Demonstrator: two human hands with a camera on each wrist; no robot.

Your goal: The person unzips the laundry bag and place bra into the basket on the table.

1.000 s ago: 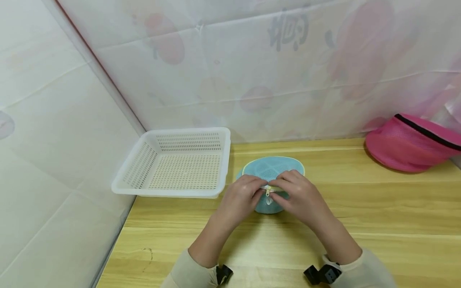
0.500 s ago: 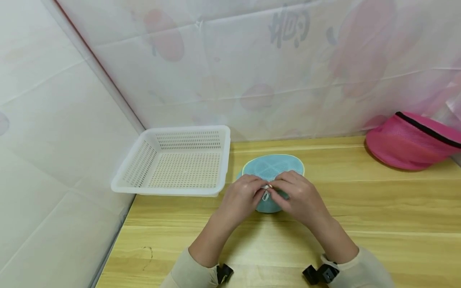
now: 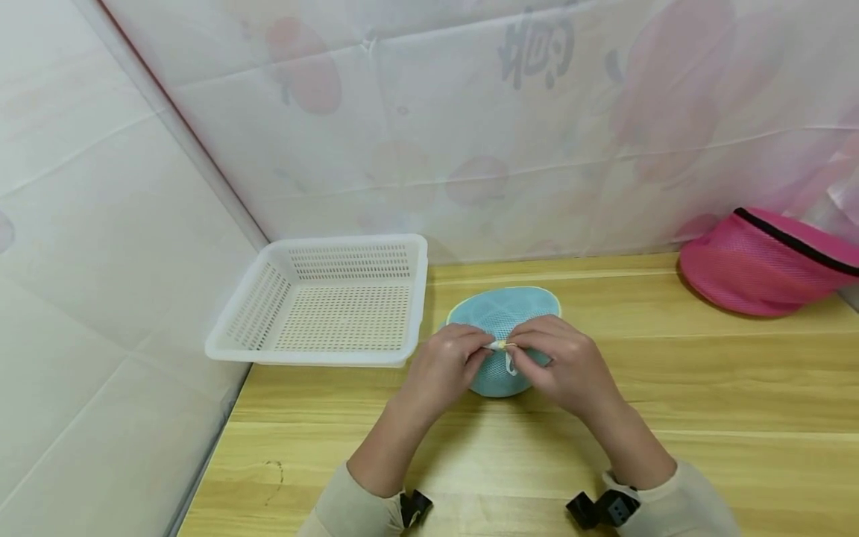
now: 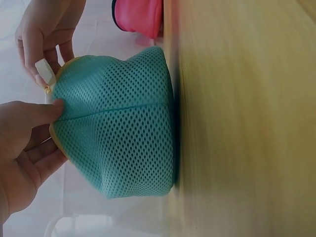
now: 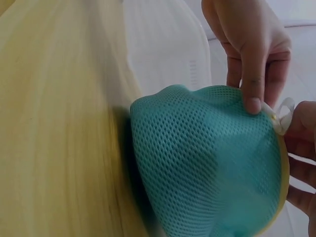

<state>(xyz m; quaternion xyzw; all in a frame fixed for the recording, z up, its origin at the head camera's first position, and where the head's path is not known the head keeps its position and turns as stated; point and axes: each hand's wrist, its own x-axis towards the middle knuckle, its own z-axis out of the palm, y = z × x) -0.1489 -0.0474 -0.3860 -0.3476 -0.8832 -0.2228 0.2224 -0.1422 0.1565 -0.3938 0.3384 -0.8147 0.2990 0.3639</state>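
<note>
A blue mesh laundry bag (image 3: 498,379) with yellow-edged trim stands upright on the table, between both hands. My left hand (image 3: 443,365) pinches the bag's top edge by the zipper, its thumb lying against the mesh in the left wrist view. Just right of it, my right hand (image 3: 564,362) pinches the zipper end beside a small white pull loop (image 3: 511,364). In the right wrist view this white loop (image 5: 285,112) sticks up by the right thumb. Fingertips cover most of the slider, and the inside of the bag is hidden.
A white perforated plastic basket (image 3: 417,298) sits left of the bag, near the back wall. At the far right lies a pink mesh bag (image 3: 751,272) with a black zipper band. Printed sheeting (image 3: 403,186) hangs behind the wooden table (image 3: 537,462).
The white pull loop has swung and shifted slightly right, along with my right hand's fingers. The blue bag's top has shifted a little left. Both hands keep their pinch.
</note>
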